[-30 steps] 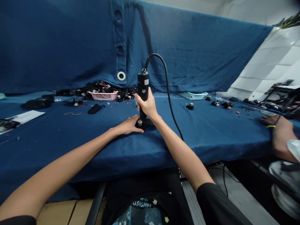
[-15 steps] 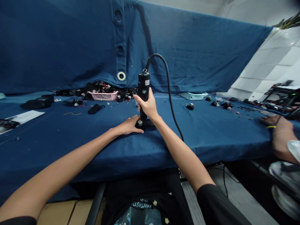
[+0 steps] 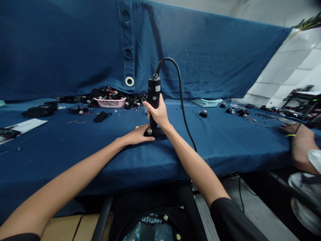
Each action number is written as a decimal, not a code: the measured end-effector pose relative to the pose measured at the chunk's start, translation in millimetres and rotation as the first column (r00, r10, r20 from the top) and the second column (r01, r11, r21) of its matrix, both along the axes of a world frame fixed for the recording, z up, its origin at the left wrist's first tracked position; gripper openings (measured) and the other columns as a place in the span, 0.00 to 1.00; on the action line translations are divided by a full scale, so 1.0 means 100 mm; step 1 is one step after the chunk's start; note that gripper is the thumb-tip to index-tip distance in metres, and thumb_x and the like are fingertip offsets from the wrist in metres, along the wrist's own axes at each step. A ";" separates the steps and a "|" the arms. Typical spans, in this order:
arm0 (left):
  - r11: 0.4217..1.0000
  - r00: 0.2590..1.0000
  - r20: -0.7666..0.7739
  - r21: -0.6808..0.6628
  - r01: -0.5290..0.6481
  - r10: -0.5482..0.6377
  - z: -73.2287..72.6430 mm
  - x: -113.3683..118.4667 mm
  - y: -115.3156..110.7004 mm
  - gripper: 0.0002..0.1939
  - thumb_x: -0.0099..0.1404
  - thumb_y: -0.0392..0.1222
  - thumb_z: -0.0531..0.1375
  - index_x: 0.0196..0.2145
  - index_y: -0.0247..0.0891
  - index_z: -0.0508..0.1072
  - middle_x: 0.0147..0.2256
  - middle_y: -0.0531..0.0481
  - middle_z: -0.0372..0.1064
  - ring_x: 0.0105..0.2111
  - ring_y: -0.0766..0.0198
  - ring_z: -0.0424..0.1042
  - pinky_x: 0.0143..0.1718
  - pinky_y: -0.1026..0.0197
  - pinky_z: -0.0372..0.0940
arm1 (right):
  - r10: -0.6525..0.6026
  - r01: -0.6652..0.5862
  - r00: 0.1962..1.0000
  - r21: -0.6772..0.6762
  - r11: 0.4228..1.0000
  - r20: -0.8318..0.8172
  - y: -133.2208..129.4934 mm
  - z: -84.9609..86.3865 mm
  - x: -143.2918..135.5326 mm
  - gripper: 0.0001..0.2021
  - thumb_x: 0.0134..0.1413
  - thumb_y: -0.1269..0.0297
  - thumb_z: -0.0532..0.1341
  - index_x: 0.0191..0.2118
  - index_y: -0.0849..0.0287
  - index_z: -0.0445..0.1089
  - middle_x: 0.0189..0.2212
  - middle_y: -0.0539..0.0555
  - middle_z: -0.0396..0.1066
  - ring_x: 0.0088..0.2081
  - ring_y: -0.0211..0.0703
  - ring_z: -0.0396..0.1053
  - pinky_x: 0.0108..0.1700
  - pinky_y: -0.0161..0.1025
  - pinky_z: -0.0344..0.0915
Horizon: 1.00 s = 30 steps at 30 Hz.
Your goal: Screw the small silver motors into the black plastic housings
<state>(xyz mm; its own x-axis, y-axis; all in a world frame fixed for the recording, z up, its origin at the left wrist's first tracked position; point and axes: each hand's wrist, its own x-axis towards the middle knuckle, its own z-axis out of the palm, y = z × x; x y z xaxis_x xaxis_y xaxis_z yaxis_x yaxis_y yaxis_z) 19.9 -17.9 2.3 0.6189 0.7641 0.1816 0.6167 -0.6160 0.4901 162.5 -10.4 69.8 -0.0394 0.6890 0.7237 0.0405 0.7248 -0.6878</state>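
My right hand [image 3: 159, 113] is wrapped round an upright black electric screwdriver [image 3: 153, 90], whose cord loops from its top down to the right. The tool's lower end meets a black part [image 3: 158, 131] lying on the blue cloth. A small silver-grey motor-like piece [image 3: 149, 131] stands on that part's left end. My left hand [image 3: 137, 135] grips this left end between thumb and fingers, the thumb along the near side. The tool's tip is too small to make out.
A pink basket [image 3: 110, 102] heaped with wired black parts stands behind to the left. A teal basket [image 3: 207, 103] is at the back right. A black pouch-like piece [image 3: 102, 116] lies left. Another person's arm [image 3: 303, 144] rests at the right edge.
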 end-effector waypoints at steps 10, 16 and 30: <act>1.000 0.999 -0.043 0.008 -0.029 0.029 0.02 0.01 0.04 0.33 0.57 0.64 0.62 0.52 0.38 0.68 0.51 0.39 0.70 0.50 0.45 0.69 0.50 0.49 0.62 | -0.013 0.012 1.000 0.015 1.000 0.019 -0.01 0.01 -0.02 0.24 0.49 0.43 0.66 0.38 0.51 0.53 0.19 0.40 0.63 0.14 0.34 0.61 0.17 0.36 0.61; 0.999 0.998 -0.051 0.031 -0.033 0.035 0.01 0.01 0.04 0.33 0.57 0.64 0.62 0.50 0.37 0.69 0.49 0.40 0.72 0.48 0.45 0.70 0.48 0.50 0.63 | -0.012 0.011 0.999 0.021 1.000 0.039 -0.04 0.02 -0.03 0.24 0.50 0.43 0.66 0.37 0.51 0.53 0.18 0.40 0.62 0.13 0.34 0.60 0.17 0.37 0.60; 0.998 0.998 -0.061 0.061 -0.023 0.027 0.03 0.02 0.04 0.32 0.58 0.65 0.62 0.49 0.37 0.71 0.48 0.40 0.73 0.47 0.45 0.71 0.46 0.50 0.64 | -0.037 0.036 0.999 0.023 0.999 0.022 -0.03 0.01 -0.04 0.24 0.49 0.43 0.66 0.38 0.52 0.53 0.20 0.40 0.64 0.14 0.32 0.60 0.17 0.36 0.60</act>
